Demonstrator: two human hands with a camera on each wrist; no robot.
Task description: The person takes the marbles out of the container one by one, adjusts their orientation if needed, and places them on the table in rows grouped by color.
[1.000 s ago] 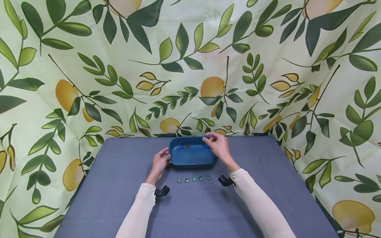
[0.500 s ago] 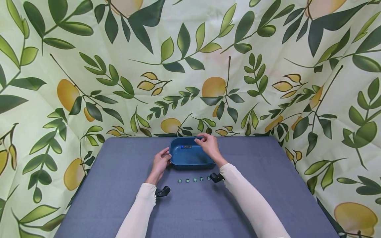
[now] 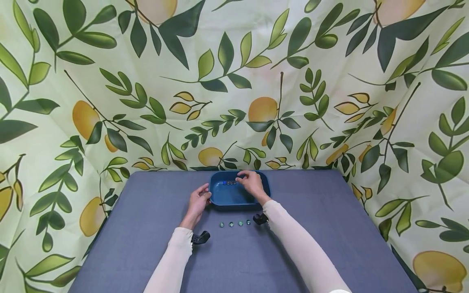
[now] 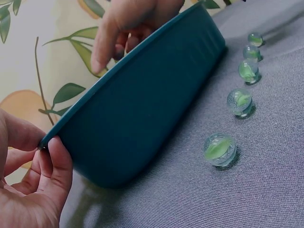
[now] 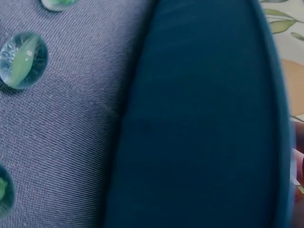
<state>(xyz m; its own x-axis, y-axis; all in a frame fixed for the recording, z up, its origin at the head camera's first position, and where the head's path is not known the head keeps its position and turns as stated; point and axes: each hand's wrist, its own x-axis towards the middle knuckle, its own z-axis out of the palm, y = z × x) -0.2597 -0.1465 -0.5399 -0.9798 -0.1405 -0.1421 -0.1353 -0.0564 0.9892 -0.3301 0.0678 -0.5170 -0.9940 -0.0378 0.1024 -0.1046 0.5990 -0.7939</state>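
Observation:
My left hand (image 3: 198, 201) pinches the left rim of a dark blue tub (image 3: 230, 198), thumb and fingers on either side of the edge in the left wrist view. My right hand (image 3: 253, 185) reaches over the tub from the right, thumb and fingers bent close together at the right end of a short row of marbles inside. That row has a blue marble (image 3: 225, 183) at its left and brown marbles (image 3: 232, 183) beside it. I cannot tell whether the right fingers hold a marble. The tub's right inside is partly hidden by that hand.
Several clear marbles with green swirls (image 4: 220, 149) lie in a row on the grey cloth-covered table (image 3: 157, 244), in front of the tub. A small black wrist camera (image 3: 260, 219) on the right arm hangs near the row's right end. Leaf-patterned fabric (image 3: 220, 97) encloses the table.
My right hand has moved left across the tub, from above the marbles on its right side to the row on its left. The left hand keeps its place on the rim.

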